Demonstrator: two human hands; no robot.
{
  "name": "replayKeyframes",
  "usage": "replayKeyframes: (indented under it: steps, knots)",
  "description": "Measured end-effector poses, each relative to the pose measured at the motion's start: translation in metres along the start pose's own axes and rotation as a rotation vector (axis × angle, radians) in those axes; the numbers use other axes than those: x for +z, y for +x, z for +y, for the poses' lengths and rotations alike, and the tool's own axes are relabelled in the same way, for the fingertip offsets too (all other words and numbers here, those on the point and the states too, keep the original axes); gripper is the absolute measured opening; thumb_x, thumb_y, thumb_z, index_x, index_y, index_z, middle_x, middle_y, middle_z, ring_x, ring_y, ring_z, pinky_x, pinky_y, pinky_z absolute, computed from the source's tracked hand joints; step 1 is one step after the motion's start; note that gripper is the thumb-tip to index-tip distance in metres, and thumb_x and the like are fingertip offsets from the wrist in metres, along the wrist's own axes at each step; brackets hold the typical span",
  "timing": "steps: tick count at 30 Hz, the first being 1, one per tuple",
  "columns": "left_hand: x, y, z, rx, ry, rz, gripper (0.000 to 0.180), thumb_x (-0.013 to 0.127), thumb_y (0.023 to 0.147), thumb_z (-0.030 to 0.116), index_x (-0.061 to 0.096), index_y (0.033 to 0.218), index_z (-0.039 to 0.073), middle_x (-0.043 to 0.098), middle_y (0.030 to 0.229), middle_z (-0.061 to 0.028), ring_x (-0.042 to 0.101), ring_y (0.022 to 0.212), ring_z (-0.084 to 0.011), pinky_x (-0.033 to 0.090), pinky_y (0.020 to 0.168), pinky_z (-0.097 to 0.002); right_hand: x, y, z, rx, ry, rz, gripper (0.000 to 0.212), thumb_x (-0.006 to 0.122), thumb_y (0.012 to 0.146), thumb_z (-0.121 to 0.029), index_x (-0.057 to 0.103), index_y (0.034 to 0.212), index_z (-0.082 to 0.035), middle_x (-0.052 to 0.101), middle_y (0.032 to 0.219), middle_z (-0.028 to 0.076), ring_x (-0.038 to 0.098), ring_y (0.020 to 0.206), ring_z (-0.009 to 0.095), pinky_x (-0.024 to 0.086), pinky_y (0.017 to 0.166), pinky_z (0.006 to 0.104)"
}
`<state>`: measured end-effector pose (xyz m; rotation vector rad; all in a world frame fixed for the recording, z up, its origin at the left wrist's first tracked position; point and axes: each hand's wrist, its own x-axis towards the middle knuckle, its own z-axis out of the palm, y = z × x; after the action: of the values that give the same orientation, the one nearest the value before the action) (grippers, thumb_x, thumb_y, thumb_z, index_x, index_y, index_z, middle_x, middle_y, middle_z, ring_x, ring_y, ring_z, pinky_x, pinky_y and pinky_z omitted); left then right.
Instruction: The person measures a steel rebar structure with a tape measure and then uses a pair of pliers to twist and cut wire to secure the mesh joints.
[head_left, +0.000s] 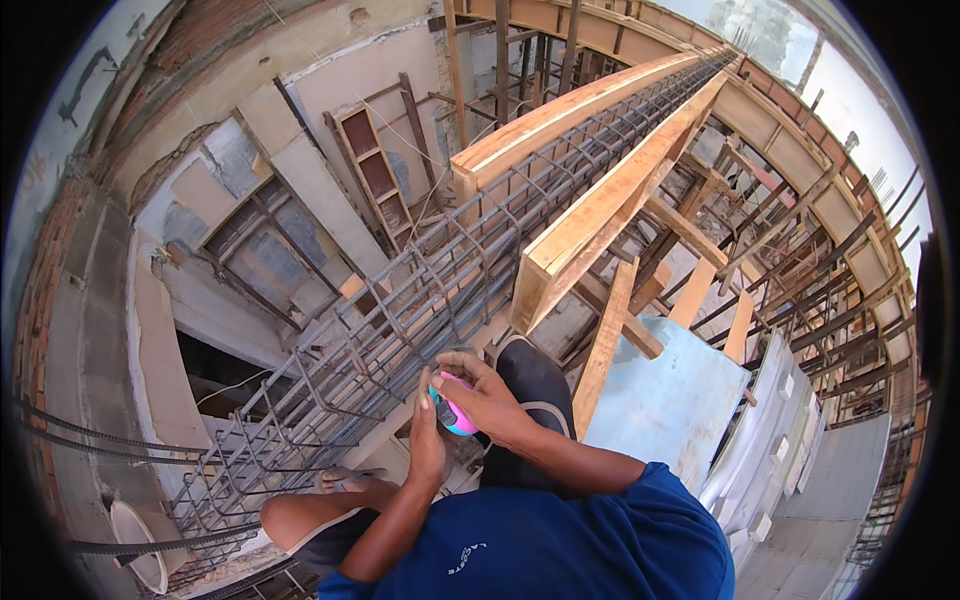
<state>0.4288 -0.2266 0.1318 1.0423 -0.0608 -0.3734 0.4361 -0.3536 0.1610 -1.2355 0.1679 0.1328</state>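
Both hands meet in front of my body around a small rounded pink and teal case (460, 418), shaped like a tape measure. My right hand (482, 398) wraps over its top and right side. My left hand (427, 440) is upright against its left side, with the fingers close together and the fingertips near the right hand's. The palms and part of the case are hidden. Just beyond the hands runs a long cage of steel reinforcing bars (425, 280), its far part lying between wooden formwork boards (600, 205). My legs are bent beside the cage.
A light blue panel (660, 395) and stacked grey sheets (765, 450) lie to the right. Timber props (600, 350) stand beneath the formwork. Bar ends (120, 455) jut out at the left, near a pale bucket-shaped object (140, 545). A deep drop shows left of the cage.
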Motion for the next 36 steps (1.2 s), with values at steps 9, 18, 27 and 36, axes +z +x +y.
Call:
replayKeyframes:
  steps: [9,18,27,36]
  knots:
    - [-0.015,-0.022,0.024,-0.242,-0.44,0.091,0.072,0.04,0.099,0.066,0.045,0.143,0.009,0.056,0.139,-0.0152,0.059,0.124,-0.0299,0.05,0.103,-0.049,0.002,0.002,-0.032,-0.366,-0.834,-0.271,0.052,0.058,0.101,-0.039,0.055,0.136,0.0,0.061,0.126,0.023,0.055,0.125,0.039,0.039,0.108,0.0448]
    - [-0.102,-0.089,0.04,-0.171,-0.42,0.164,0.076,0.046,0.095,0.065,0.044,0.142,0.005,0.061,0.124,-0.0262,0.067,0.097,-0.0383,0.059,0.076,-0.0495,-0.232,0.177,-0.122,-0.507,-1.326,0.669,0.044,0.06,0.095,-0.033,0.062,0.125,-0.001,0.065,0.123,0.021,0.061,0.113,0.04,0.05,0.095,0.0484]
    - [-0.121,-0.185,0.069,-0.005,-0.237,0.415,0.079,0.052,0.093,0.067,0.041,0.144,0.007,0.059,0.122,-0.027,0.066,0.084,-0.0366,0.059,0.058,-0.044,-0.258,0.278,-0.132,0.066,-1.686,0.621,0.078,0.049,0.094,-0.062,0.038,0.153,-0.014,0.032,0.162,0.009,0.033,0.147,0.034,0.017,0.117,0.0673]
    - [-0.12,-0.318,0.132,0.068,-0.058,0.604,0.084,0.072,0.08,0.043,0.04,0.144,0.001,0.056,0.13,-0.024,0.066,0.103,-0.0289,0.061,0.074,-0.0392,-0.386,0.315,-0.123,0.095,-1.786,0.338,0.116,0.042,0.081,-0.088,0.052,0.135,0.014,0.052,0.138,0.035,0.049,0.134,0.043,0.037,0.111,0.0476]
